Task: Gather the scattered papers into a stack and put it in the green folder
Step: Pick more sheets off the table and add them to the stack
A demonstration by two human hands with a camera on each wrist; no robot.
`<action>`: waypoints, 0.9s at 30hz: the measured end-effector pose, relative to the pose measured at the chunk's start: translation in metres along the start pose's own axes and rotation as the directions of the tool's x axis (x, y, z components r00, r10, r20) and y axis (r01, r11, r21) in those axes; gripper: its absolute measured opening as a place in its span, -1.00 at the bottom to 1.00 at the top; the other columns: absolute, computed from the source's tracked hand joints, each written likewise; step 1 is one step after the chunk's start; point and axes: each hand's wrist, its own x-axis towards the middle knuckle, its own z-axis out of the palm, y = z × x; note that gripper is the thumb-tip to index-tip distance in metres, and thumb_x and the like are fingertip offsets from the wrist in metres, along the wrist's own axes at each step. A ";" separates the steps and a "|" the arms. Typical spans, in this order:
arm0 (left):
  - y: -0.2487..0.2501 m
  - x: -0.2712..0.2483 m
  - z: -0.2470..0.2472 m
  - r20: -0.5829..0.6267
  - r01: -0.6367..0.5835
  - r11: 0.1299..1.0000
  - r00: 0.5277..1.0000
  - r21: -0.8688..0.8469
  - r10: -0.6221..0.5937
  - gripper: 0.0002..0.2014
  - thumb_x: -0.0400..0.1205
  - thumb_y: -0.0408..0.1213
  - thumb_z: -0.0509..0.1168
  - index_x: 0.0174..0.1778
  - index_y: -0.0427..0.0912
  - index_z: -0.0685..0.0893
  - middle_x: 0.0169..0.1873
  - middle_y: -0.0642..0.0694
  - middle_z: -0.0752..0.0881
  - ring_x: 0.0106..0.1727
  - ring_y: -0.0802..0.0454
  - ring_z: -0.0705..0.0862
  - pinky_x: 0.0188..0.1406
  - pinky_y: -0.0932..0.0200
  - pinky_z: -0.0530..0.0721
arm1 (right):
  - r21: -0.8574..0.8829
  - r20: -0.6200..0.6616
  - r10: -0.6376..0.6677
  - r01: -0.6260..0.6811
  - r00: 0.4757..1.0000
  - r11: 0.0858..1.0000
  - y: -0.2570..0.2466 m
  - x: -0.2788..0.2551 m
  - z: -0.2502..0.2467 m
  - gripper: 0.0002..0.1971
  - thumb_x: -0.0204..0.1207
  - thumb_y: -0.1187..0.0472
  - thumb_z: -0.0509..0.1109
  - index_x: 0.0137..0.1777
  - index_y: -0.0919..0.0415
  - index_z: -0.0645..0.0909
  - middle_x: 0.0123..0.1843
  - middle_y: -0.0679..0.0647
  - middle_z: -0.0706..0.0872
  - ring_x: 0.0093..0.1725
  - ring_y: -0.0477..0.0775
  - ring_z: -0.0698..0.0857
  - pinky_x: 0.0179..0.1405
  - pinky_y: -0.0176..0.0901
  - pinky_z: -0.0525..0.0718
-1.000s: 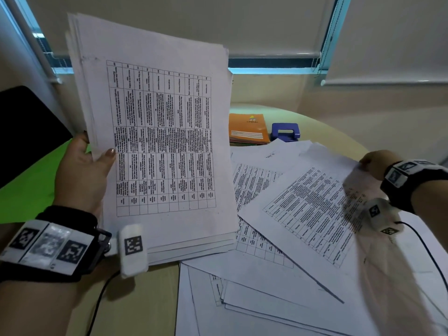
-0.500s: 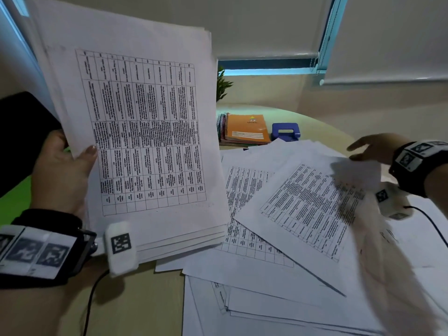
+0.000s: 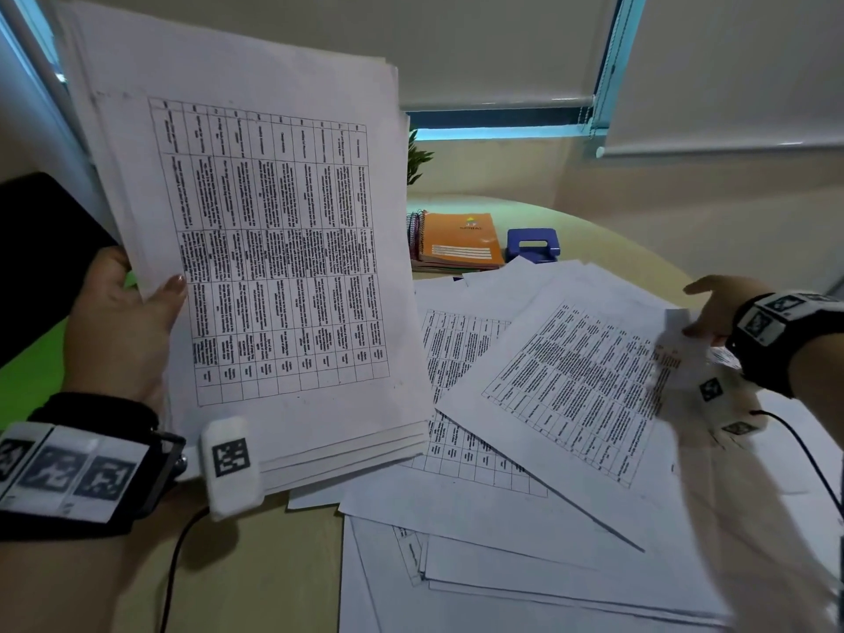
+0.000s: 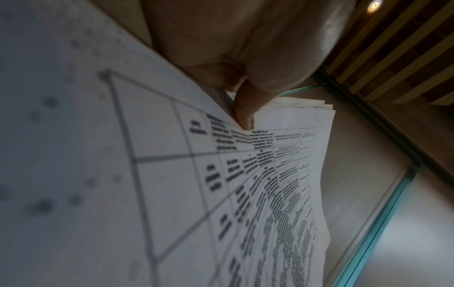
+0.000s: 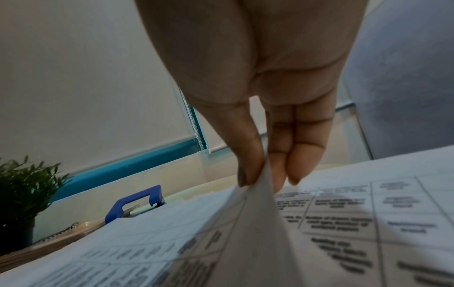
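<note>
My left hand (image 3: 123, 322) grips a thick stack of printed papers (image 3: 274, 249) upright above the table's left side, thumb on the front sheet; in the left wrist view the thumb (image 4: 245, 112) presses on the stack (image 4: 270, 194). The green folder (image 3: 27, 381) lies on the table at far left, mostly hidden behind that hand. My right hand (image 3: 717, 308) pinches the far edge of a loose printed sheet (image 3: 580, 390) and lifts it off the scattered papers (image 3: 479, 564); the right wrist view shows thumb and fingers (image 5: 248, 167) pinching the raised sheet (image 5: 258, 223).
An orange spiral notebook (image 3: 461, 239) and a blue hole punch (image 3: 532, 244) sit at the back of the round table (image 3: 255, 573). A small potted plant (image 3: 418, 157) stands by the window sill. A dark object (image 3: 36, 249) rises at the far left.
The stack in my left hand has shifted a little to the right and nearer. My right hand has closed on the far edge of the loose sheet and raised it.
</note>
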 end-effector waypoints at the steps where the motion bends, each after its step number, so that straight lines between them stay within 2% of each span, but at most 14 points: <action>1: 0.000 0.000 0.000 0.000 0.003 1.000 1.000 -0.004 -0.003 -0.75 0.62 -0.33 0.31 -0.04 0.21 0.65 -0.06 0.27 0.78 0.10 -0.01 0.73 0.25 -0.20 0.64 | -0.001 0.008 0.023 -0.023 1.000 1.000 0.004 0.004 0.001 -0.32 0.29 0.28 0.62 0.43 0.23 0.50 0.20 0.32 0.71 0.09 0.26 0.73 0.20 0.03 0.66; 3: -0.001 0.000 0.000 0.003 0.010 1.000 1.000 -0.009 -0.010 -0.76 0.61 -0.32 0.31 -0.02 0.21 0.65 -0.08 0.26 0.79 0.09 -0.03 0.74 0.23 -0.20 0.65 | 0.006 0.069 0.058 -0.059 0.996 0.998 0.012 0.011 0.002 -0.46 0.38 0.33 0.55 0.38 0.32 0.53 0.15 0.32 0.71 -0.11 0.14 0.79 -0.14 -0.17 0.77; 5: 0.000 -0.001 0.003 0.009 0.006 1.000 1.000 -0.015 -0.006 -0.76 0.62 -0.33 0.31 -0.01 0.18 0.64 -0.09 0.26 0.79 0.06 0.02 0.75 0.21 -0.16 0.67 | -0.008 0.131 0.033 -0.032 0.991 0.999 0.013 0.009 -0.001 -0.60 0.45 0.41 0.45 0.31 0.39 0.57 -0.04 0.27 0.70 -0.41 0.10 0.70 -0.68 -0.38 0.61; 6: 0.001 -0.001 0.005 0.011 0.003 1.000 1.000 -0.019 -0.003 -0.76 0.62 -0.35 0.30 -0.02 0.17 0.63 -0.11 0.28 0.79 0.03 0.09 0.75 0.19 -0.11 0.70 | -0.035 0.110 0.023 -0.020 0.994 0.999 0.011 0.006 -0.002 -0.65 0.47 0.41 0.43 0.27 0.40 0.58 -0.10 0.22 0.67 -0.40 0.06 0.66 -0.73 -0.40 0.56; 9: 0.005 -0.002 0.010 0.012 -0.003 0.999 1.000 -0.046 0.004 -0.74 0.65 -0.41 0.28 -0.05 0.13 0.60 -0.18 0.36 0.78 -0.09 0.32 0.74 0.05 0.21 0.75 | -0.122 0.026 0.076 -0.072 0.997 0.990 0.010 -0.002 -0.007 -0.68 0.52 0.08 0.44 0.17 0.26 0.67 -0.01 0.14 0.74 -0.12 0.10 0.73 -0.26 -0.21 0.71; 12: 0.008 -0.003 0.011 0.010 -0.017 0.998 1.000 -0.054 0.017 -0.73 0.65 -0.44 0.27 -0.04 0.12 0.59 -0.21 0.38 0.77 -0.12 0.37 0.74 -0.04 0.32 0.75 | -0.194 -0.068 0.027 -0.040 0.997 0.980 0.017 0.008 -0.006 -0.78 0.49 -0.09 0.40 0.00 -0.03 0.76 -0.19 -0.09 0.74 -0.06 -0.02 0.76 -0.39 -0.36 0.55; 13: 0.008 -0.003 0.010 0.009 -0.019 0.998 1.000 -0.053 0.019 -0.73 0.65 -0.44 0.27 -0.03 0.12 0.59 -0.19 0.37 0.78 -0.10 0.36 0.74 -0.03 0.31 0.75 | -0.200 -0.124 -0.009 -0.016 0.992 0.980 0.017 0.007 -0.009 -0.77 0.52 -0.09 0.35 0.07 -0.07 0.74 -0.10 -0.09 0.74 0.02 -0.02 0.74 -0.30 -0.37 0.55; 15: 0.010 -0.003 0.007 0.003 -0.018 0.999 1.000 -0.049 0.018 -0.73 0.65 -0.43 0.28 -0.01 0.12 0.60 -0.16 0.35 0.78 -0.06 0.32 0.75 0.02 0.26 0.75 | -0.022 -0.211 0.021 -0.026 0.977 0.999 0.008 -0.012 -0.021 -0.71 0.60 0.02 0.29 0.20 0.09 0.70 0.17 0.09 0.73 0.16 0.12 0.70 0.03 -0.24 0.65; 17: 0.010 -0.001 0.003 -0.005 -0.015 0.999 1.000 -0.035 0.015 -0.73 0.64 -0.41 0.29 0.00 0.13 0.61 -0.12 0.31 0.78 -0.01 0.23 0.75 0.09 0.13 0.75 | 0.209 -0.215 0.040 0.006 0.976 0.978 -0.001 -0.017 -0.031 -0.76 0.59 0.25 0.31 0.15 0.34 0.69 0.12 0.27 0.74 0.12 0.27 0.71 0.16 0.01 0.67; 19: 0.010 0.001 -0.001 -0.014 -0.010 0.999 1.000 -0.030 0.009 -0.74 0.64 -0.40 0.30 0.00 0.14 0.62 -0.09 0.28 0.78 0.05 0.13 0.74 0.16 -0.01 0.72 | 0.465 -0.226 0.085 0.031 0.970 0.885 -0.003 -0.017 -0.039 -0.85 0.58 0.36 0.29 0.01 0.37 0.68 -0.15 0.28 0.77 -0.19 0.26 0.77 0.02 0.09 0.74; 21: 0.011 0.002 -0.003 -0.018 -0.002 0.999 1.000 -0.043 0.001 -0.74 0.65 -0.40 0.28 -0.03 0.15 0.62 -0.08 0.27 0.77 0.09 0.04 0.73 0.18 -0.09 0.71 | 0.635 -0.168 0.107 0.024 0.980 0.772 -0.005 -0.023 -0.045 -0.82 0.60 0.39 0.27 -0.23 0.25 0.60 -0.39 0.20 0.72 -0.64 0.08 0.68 -0.52 -0.12 0.76; 23: 0.011 0.003 -0.006 -0.025 0.008 0.999 1.000 -0.053 -0.009 -0.76 0.66 -0.38 0.28 -0.03 0.14 0.63 -0.06 0.24 0.76 0.14 -0.03 0.72 0.17 -0.11 0.71 | 0.717 -0.134 0.097 0.029 0.986 0.697 -0.008 -0.026 -0.045 -0.76 0.58 0.41 0.31 -0.32 0.17 0.53 -0.41 0.15 0.72 -0.79 -0.12 0.57 -0.78 -0.29 0.60; 25: 0.009 0.006 -0.009 -0.024 0.022 0.997 0.999 -0.078 -0.024 -0.80 0.65 -0.35 0.29 0.10 0.03 0.64 0.01 0.15 0.76 0.17 -0.10 0.72 0.10 -0.05 0.75 | 0.726 -0.096 0.067 0.024 0.993 0.688 -0.018 -0.032 -0.043 -0.81 0.56 0.38 0.36 -0.29 0.21 0.57 -0.54 0.09 0.70 -0.77 -0.14 0.59 -0.71 -0.27 0.66; 27: 0.007 0.007 -0.010 -0.023 0.031 0.995 0.999 -0.093 -0.034 -0.75 0.64 -0.32 0.30 0.25 -0.17 0.61 0.07 0.04 0.76 0.17 -0.13 0.72 0.05 0.04 0.77 | 0.717 -0.053 0.024 0.021 0.998 0.697 -0.031 -0.037 -0.033 -0.89 0.55 0.34 0.39 -0.22 0.27 0.61 -0.54 0.10 0.69 -0.71 -0.10 0.64 -0.46 -0.10 0.79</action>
